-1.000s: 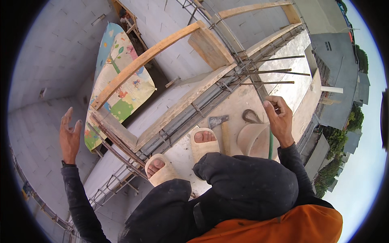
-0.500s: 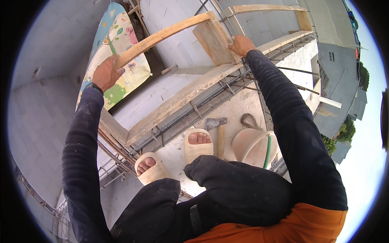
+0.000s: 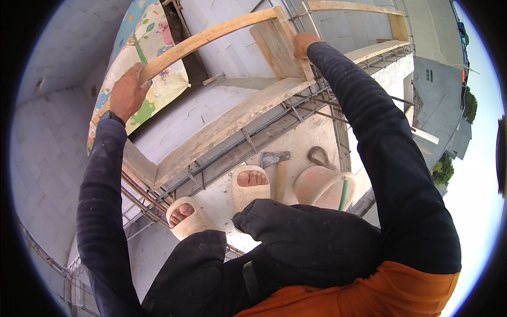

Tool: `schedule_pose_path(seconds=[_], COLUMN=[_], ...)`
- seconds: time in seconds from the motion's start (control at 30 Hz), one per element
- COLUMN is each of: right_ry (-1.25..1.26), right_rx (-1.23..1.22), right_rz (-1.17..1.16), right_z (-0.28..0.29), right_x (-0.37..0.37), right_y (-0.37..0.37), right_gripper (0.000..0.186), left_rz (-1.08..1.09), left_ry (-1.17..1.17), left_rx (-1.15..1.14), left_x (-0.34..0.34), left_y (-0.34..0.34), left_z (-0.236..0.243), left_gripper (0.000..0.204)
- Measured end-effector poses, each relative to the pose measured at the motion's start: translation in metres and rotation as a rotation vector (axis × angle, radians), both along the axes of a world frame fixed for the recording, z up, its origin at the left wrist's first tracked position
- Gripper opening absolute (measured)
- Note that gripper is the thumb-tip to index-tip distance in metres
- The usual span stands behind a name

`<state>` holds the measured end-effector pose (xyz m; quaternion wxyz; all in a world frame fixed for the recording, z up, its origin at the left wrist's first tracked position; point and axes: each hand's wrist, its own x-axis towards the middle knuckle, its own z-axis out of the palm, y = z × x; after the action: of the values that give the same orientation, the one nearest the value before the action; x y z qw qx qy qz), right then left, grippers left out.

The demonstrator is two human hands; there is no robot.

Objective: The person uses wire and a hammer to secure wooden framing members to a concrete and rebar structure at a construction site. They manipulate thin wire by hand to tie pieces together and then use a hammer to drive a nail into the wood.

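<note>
The left hand [image 3: 125, 94] is closed around the upper wooden plank [image 3: 211, 36]; the right hand [image 3: 302, 44] grips the short board [image 3: 274, 45] at its far end; between both grips the plank spans the rebar [image 3: 248, 138]; I judge that both hands should lift evenly.

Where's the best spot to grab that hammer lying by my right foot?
Probably the wooden handle of the hammer, taken from above, beside the right foot. It lies flat on the concrete with the metal head pointing away from you. The bucket crowds its right side, so come straight down.
</note>
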<state>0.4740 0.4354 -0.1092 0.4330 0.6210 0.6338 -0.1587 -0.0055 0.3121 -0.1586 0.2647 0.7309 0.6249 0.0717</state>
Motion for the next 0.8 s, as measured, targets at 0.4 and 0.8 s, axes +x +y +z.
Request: schedule_pose_path(seconds=[0.4,0.8], right_ry=[-0.041,-0.052], right_rx=[-0.017,-0.08], right_rz=[-0.067,-0.078], right_z=[-0.014,-0.015], right_x=[0.012,0.014], right_y=[0.013,0.015], right_gripper=[0.04,0.044], left_rz=[0.033,0.059], left_ry=[-0.046,-0.038], left_rx=[0.022,0.025], left_x=[0.005,0.009], left_y=[0.0,-0.004], left_z=[-0.002,-0.003], left_gripper=[0.05,0.049])
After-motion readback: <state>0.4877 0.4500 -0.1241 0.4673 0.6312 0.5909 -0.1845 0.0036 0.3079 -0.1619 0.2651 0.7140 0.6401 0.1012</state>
